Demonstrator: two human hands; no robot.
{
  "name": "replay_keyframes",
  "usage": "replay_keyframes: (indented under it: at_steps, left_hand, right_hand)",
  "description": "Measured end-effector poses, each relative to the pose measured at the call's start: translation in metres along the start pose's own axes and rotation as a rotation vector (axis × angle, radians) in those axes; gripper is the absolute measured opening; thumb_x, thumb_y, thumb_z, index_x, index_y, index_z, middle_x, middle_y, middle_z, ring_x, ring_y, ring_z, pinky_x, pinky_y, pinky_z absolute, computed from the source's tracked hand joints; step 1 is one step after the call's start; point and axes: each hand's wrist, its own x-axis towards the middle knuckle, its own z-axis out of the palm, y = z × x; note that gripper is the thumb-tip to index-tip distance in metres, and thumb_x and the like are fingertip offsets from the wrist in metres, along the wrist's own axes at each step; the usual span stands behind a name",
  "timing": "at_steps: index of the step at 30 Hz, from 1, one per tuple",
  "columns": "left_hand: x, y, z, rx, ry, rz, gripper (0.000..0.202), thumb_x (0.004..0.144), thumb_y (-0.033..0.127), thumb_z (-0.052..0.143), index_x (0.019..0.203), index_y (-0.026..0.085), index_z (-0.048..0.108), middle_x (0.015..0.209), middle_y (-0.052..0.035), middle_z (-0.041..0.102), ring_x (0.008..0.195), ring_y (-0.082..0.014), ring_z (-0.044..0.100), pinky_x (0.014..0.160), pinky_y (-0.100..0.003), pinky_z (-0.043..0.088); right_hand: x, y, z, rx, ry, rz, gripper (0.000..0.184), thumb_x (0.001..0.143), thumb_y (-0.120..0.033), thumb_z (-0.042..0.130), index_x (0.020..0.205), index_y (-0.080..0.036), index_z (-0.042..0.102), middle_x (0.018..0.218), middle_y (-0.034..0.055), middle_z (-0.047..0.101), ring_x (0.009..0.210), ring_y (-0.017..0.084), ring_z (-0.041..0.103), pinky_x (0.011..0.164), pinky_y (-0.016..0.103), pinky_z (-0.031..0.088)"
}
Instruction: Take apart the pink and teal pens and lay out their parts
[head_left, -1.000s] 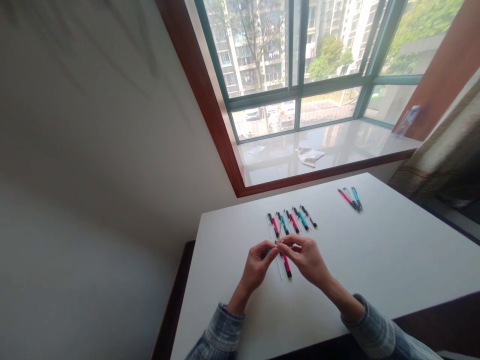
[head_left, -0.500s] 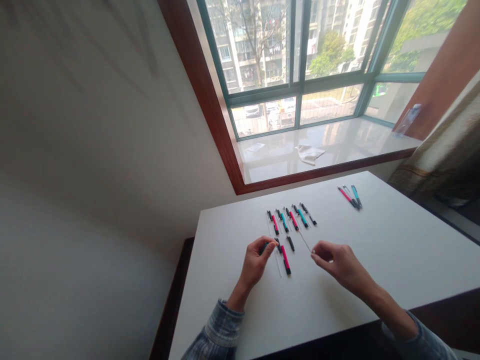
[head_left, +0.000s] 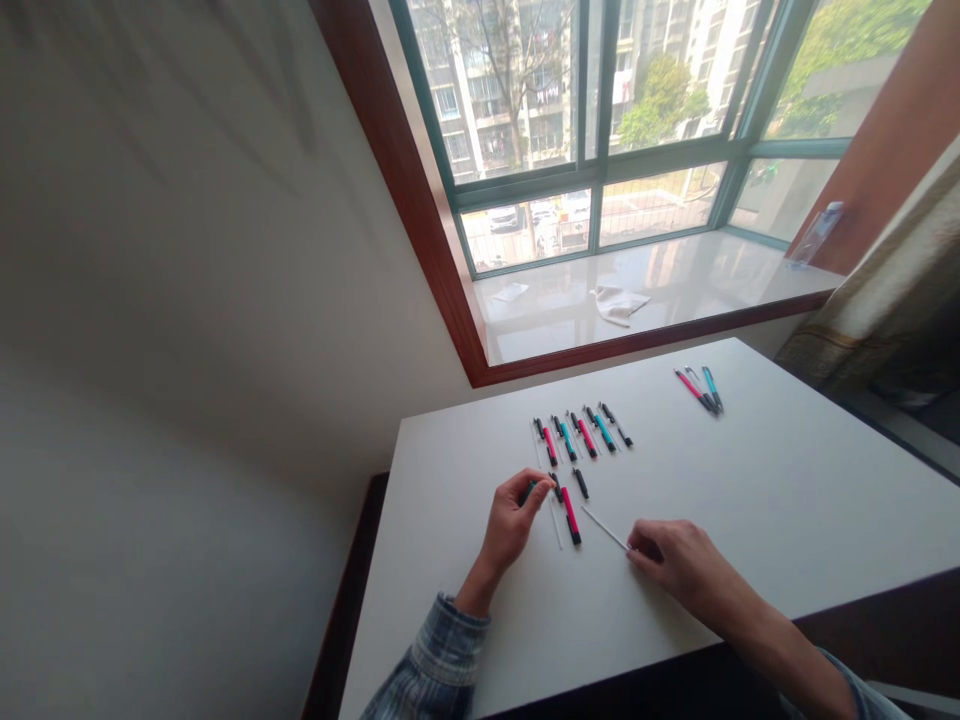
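White pen refill (head_left: 604,527) is pinched by fingers of right hand (head_left: 679,560) over tabletop (head_left: 757,480), near pink barrel (head_left: 571,515); teal pen part (head_left: 528,491), mostly hidden, is gripped by left hand (head_left: 508,525).

We hold a thin, straight white refill (head_left: 604,526) by its near end, pinched in the fingertips of our right hand (head_left: 679,560). It slants away from us toward the left, its far end free and its length bare; we cannot tell whether it rests on anything. In our left hand (head_left: 512,515) we have a dark teal pen piece (head_left: 530,491), mostly covered by the fingers, its full shape and tilt hidden.
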Motion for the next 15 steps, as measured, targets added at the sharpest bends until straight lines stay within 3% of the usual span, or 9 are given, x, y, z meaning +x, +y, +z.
replay_keyframes:
  at_steps: [3,8,15]
  left_hand:
    - [-0.001,-0.001,0.0,-0.013,-0.005,-0.005,0.032,0.093,0.046,0.068,0.088,0.015,0.071,0.07,0.0011,0.055,0.062,-0.0113,0.038,0.059,-0.025,0.032]
    - [0.0,-0.001,0.0,-0.008,-0.01,0.005,0.032,0.094,0.046,0.067,0.088,0.015,0.071,0.075,-0.0009,0.059,0.064,-0.0117,0.04,0.061,-0.025,0.033]
    - [0.001,-0.001,0.0,-0.009,-0.011,0.001,0.032,0.094,0.046,0.067,0.09,0.015,0.071,0.077,-0.002,0.061,0.065,-0.0123,0.041,0.061,-0.026,0.034]
  right_hand:
    - [0.0,0.001,-0.012,0.035,-0.002,-0.057,0.018,0.094,-0.029,0.059,0.086,-0.022,0.073,0.078,0.0032,0.074,0.069,0.019,0.067,0.066,0.029,0.047]
    - [0.001,0.021,-0.032,0.044,-0.044,-0.294,0.025,0.103,-0.033,0.054,0.103,-0.023,0.077,0.101,0.0074,0.075,0.086,0.02,0.07,0.077,0.03,0.052]
    - [0.0,0.025,-0.032,-0.004,-0.162,-0.484,0.029,0.107,-0.035,0.05,0.106,-0.025,0.077,0.098,0.0065,0.072,0.087,0.018,0.067,0.076,0.028,0.052]
